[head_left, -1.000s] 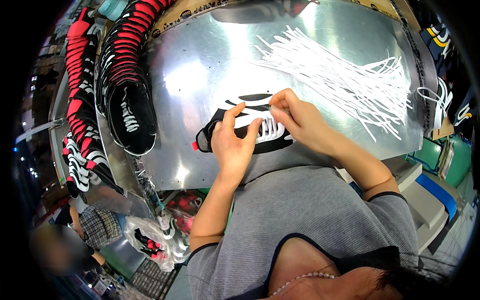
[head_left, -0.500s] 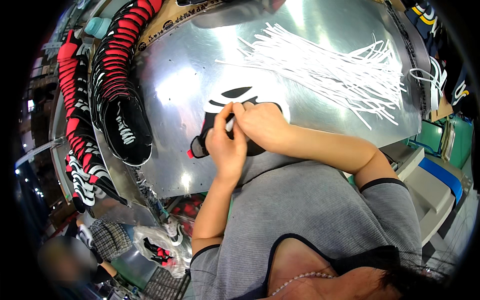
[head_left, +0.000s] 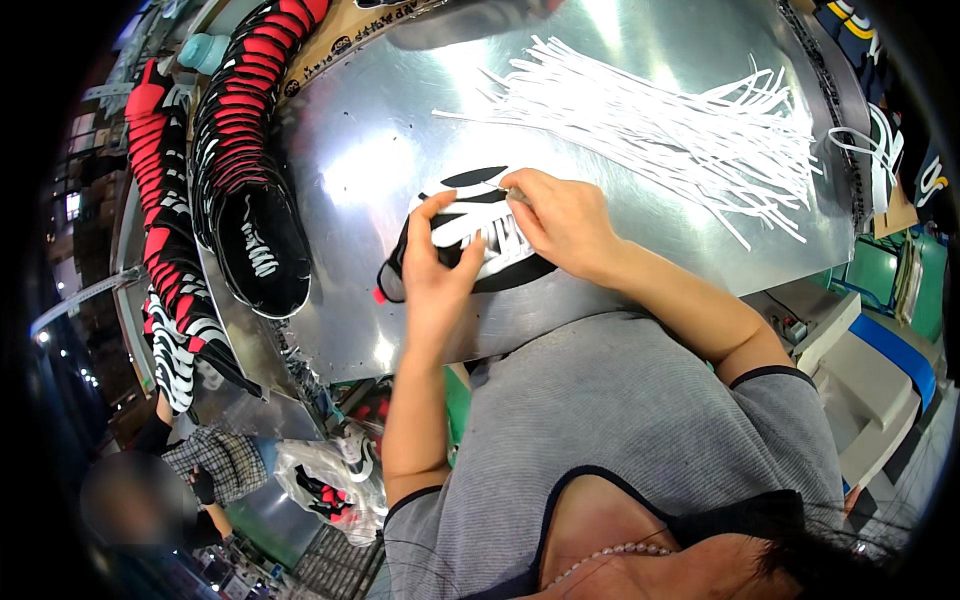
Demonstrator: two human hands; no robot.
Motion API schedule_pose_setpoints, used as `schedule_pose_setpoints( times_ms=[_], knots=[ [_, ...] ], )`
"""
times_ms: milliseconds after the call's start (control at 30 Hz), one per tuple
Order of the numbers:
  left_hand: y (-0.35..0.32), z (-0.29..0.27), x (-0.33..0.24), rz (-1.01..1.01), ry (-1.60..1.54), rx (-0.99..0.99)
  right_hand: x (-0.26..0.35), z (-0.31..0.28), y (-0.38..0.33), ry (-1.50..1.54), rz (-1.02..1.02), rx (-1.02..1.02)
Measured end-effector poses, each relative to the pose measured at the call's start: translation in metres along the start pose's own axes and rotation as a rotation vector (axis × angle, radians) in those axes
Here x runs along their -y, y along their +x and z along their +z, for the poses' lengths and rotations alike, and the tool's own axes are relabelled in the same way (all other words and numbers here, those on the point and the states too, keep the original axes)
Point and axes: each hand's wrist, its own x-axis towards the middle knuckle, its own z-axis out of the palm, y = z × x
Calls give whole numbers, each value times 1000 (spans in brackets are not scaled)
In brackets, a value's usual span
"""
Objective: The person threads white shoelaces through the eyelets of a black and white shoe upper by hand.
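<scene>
A black and white shoe upper [head_left: 515, 274] lies on the metal tabletop in front of me, with white lacing crossing its middle and a small red tab at its left end. My left hand [head_left: 436, 275] grips its left part, thumb on the lacing and fingers on the far side. At the far edge of the upper, my right hand [head_left: 572, 228] pinches with thumb and forefinger. Something thin shows at those fingertips, too small to make out. Beyond the upper, a large bundle of loose white shoelaces [head_left: 660, 135] is spread over the table.
To the left, a long row of nested black and red shoe uppers [head_left: 245, 120] runs along the table [head_left: 340, 270]. Another row of uppers [head_left: 160, 200] stands farther left. A plastic bag [head_left: 325, 480] with uppers sits lower left, near another person [head_left: 215, 465]. A beige machine [head_left: 870, 400] stands at right.
My hands have moved apart, uncovering the white lacing. My right hand has shifted right to the upper's far edge, and my left thumb now rests on the lacing.
</scene>
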Motion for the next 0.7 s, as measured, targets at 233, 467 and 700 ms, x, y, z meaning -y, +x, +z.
schedule_pose_setpoints(
  times_ms=[233,467,700],
  knots=[
    [-4,-12,-8,-200,-281,90,-3,-9,5,375,-101,102],
    [12,-11,-13,-235,-382,141,1,-6,18,215,-301,69],
    [26,-9,-3,-152,-243,134,5,-6,-3,294,-295,12]
  ],
)
